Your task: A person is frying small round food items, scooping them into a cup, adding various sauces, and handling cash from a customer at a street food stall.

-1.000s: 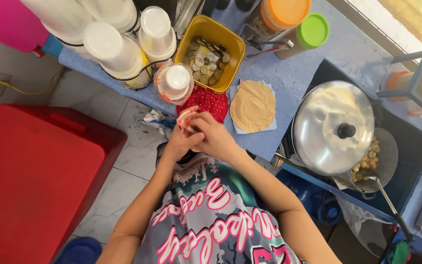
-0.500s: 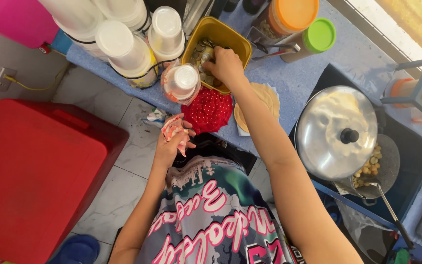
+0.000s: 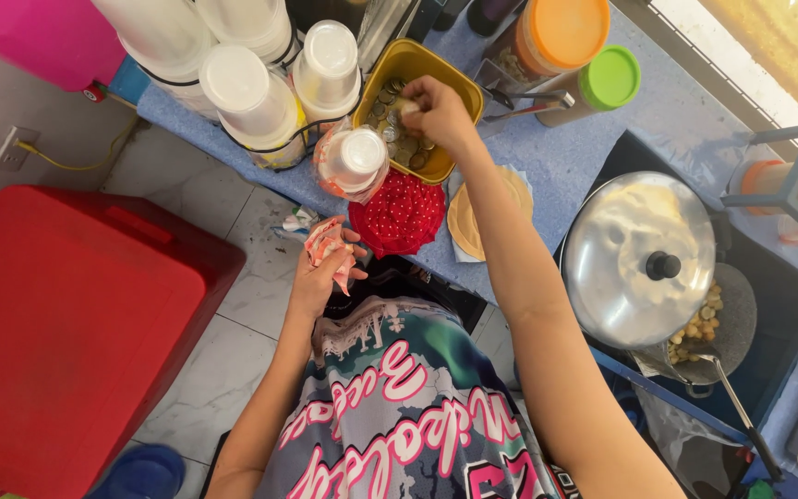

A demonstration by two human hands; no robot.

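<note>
A small pale piece is pinched by the right hand over the coin-filled yellow plastic tub — crumpled pink notes are clutched in the closed left hand.

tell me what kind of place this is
Probably a small street-food stall. A yellow tray of coins sits on the blue counter beside stacked lidded cups, and a lidded pan holds food.
</note>
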